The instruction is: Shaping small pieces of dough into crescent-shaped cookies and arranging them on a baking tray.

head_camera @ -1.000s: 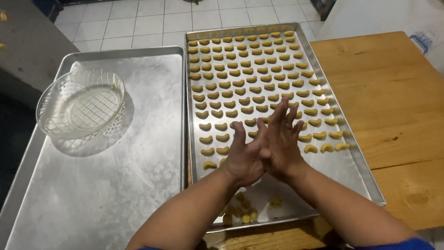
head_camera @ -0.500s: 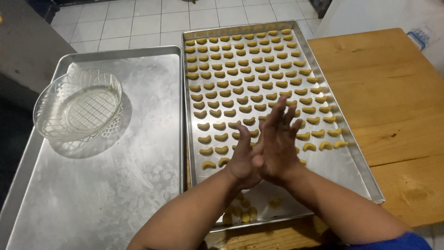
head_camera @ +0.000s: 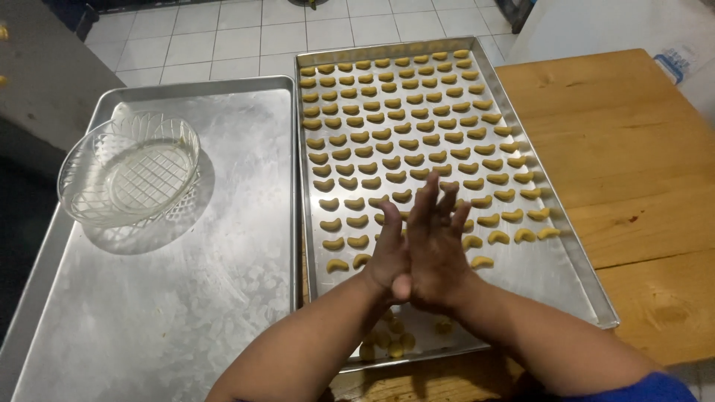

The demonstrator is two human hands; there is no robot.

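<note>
Head view, hands: the left hand [head_camera: 389, 257] and the right hand [head_camera: 438, 249] are pressed palm to palm above the near part of the right baking tray [head_camera: 573, 260].
Fingers: stretched out and slightly fanned, pointing away; whether anything lies between the palms cannot be told.
Dough pieces: rows of crescent-shaped dough pieces [head_camera: 402, 112] run beyond the fingertips to the tray's far end, with a few more just beside the fingers on either side.
Near the wrists: a small loose cluster of dough bits [head_camera: 387, 344] lies under the forearms at the tray's near edge.
Left of the fingers: a bare baking tray [head_camera: 186, 313], touching the filled one side by side.
Far left: a clear glass bowl [head_camera: 130, 167] sits on that bare tray, well apart from the hands.
Right of the fingers: a wooden table [head_camera: 633, 149].
</note>
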